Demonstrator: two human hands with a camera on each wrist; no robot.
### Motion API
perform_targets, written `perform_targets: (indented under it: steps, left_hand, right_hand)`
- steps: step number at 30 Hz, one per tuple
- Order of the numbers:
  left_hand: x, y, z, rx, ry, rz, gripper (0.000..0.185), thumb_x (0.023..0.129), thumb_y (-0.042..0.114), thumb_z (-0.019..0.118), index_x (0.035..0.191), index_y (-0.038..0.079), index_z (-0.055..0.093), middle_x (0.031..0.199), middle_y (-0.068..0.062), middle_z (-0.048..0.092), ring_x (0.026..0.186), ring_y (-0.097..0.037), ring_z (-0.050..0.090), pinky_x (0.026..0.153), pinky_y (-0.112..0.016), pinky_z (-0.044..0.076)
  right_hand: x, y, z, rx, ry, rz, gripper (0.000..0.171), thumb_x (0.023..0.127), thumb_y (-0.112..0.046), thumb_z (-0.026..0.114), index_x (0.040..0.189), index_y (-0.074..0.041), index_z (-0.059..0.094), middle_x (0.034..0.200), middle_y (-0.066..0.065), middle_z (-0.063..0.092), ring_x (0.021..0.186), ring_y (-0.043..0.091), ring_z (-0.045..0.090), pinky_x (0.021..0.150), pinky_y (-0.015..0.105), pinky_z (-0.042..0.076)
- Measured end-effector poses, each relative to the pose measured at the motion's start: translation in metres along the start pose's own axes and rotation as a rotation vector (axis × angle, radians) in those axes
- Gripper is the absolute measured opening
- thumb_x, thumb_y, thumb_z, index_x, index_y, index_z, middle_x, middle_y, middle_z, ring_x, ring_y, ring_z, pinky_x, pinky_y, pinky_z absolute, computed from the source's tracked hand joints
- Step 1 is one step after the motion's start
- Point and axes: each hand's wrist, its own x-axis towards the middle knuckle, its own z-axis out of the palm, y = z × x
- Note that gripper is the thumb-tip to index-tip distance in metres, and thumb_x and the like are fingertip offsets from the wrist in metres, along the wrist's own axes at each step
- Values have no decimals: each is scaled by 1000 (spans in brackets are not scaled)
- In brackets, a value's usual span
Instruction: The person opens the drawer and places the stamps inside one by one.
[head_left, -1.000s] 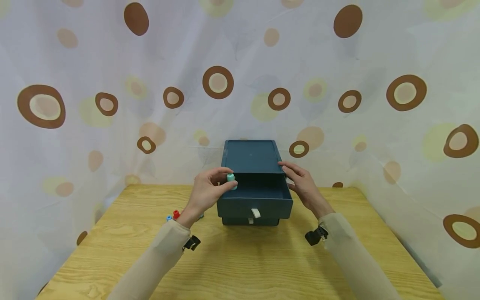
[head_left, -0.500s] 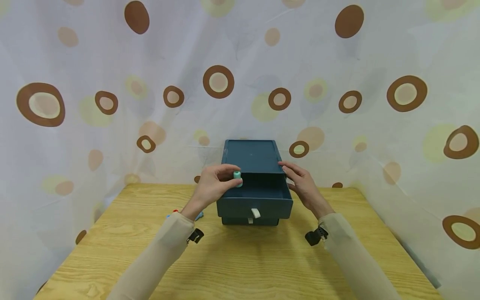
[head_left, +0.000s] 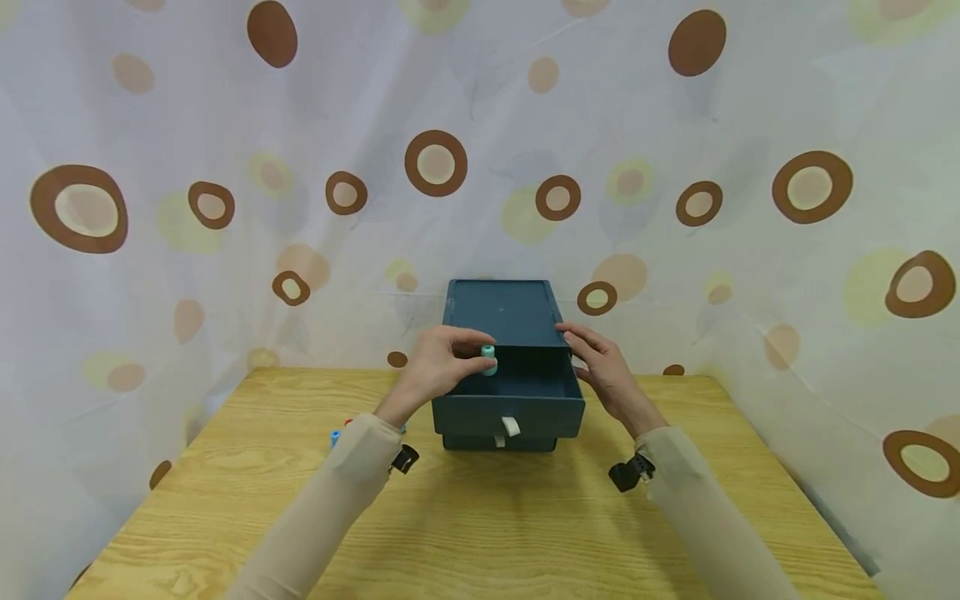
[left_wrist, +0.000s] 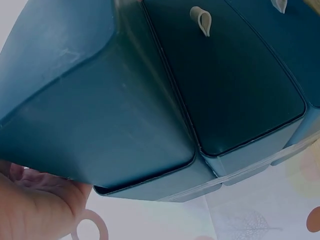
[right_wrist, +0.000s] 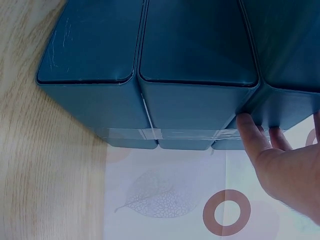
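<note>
A dark blue drawer cabinet [head_left: 501, 312] stands at the back of the table, its top drawer [head_left: 508, 415] pulled out. In the head view my left hand [head_left: 438, 362] pinches a small mint-green cylinder [head_left: 488, 360], with a hole in its top, between thumb and fingers over the left part of that drawer. The left wrist view shows this hand [left_wrist: 40, 205] beside the drawer's side wall, the cylinder hidden. With extended fingers my right hand [head_left: 609, 371] rests on the cabinet's upper right edge and side. The right wrist view has its fingers [right_wrist: 252, 135] against the side.
A blue small piece [head_left: 335, 437] and a partly hidden red piece [head_left: 348, 422] lie on the wooden table [head_left: 480, 525], left of the cabinet. White pull tabs [head_left: 511, 426] hang from the drawer fronts. A patterned curtain [head_left: 480, 233] rises behind the table.
My left hand has moved right with the mint-green cylinder, from the drawer's left edge to further over its inside. The right hand and the drawer have stayed put.
</note>
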Motion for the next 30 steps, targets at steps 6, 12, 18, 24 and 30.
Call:
perform_targets:
  steps: [6, 12, 18, 24, 30]
  left_hand:
    - [3, 1, 3, 51, -28, -24, 31, 88, 19, 75, 117, 11, 72, 103, -1, 74, 91, -13, 71, 79, -29, 57]
    - [3, 2, 5, 91, -56, -49, 30, 88, 19, 75, 117, 12, 72, 105, -1, 74, 92, -13, 70, 79, -28, 57]
    - [4, 4, 4, 144, -70, -58, 31, 87, 17, 75, 118, 11, 71, 105, -2, 73, 91, -14, 70, 80, -30, 56]
    - [4, 5, 3, 177, -88, -64, 30, 89, 16, 73, 118, 11, 70, 107, -3, 72, 94, -14, 69, 83, -31, 56]
    - [6, 5, 4, 207, -98, -78, 28, 89, 16, 73, 117, 13, 71, 108, -1, 71, 94, -14, 68, 85, -32, 55]
  right_hand:
    - [0, 0, 0, -6, -8, -4, 54, 102, -40, 50, 145, -7, 45, 159, 14, 30, 149, 34, 23, 115, 64, 21]
    - [-1, 1, 1, -5, -11, 0, 54, 102, -40, 50, 145, -8, 45, 159, 13, 30, 149, 34, 23, 115, 63, 21]
    - [0, 1, 1, -5, -1, 2, 54, 101, -42, 52, 144, -9, 47, 159, 12, 31, 149, 33, 24, 116, 63, 20]
    - [1, 1, 1, -11, -7, -1, 54, 101, -42, 51, 144, -10, 47, 159, 12, 31, 148, 33, 24, 116, 63, 20]
    - [1, 1, 0, -5, -8, -1, 54, 101, -41, 51, 145, -9, 46, 159, 13, 30, 149, 33, 23, 116, 63, 20]
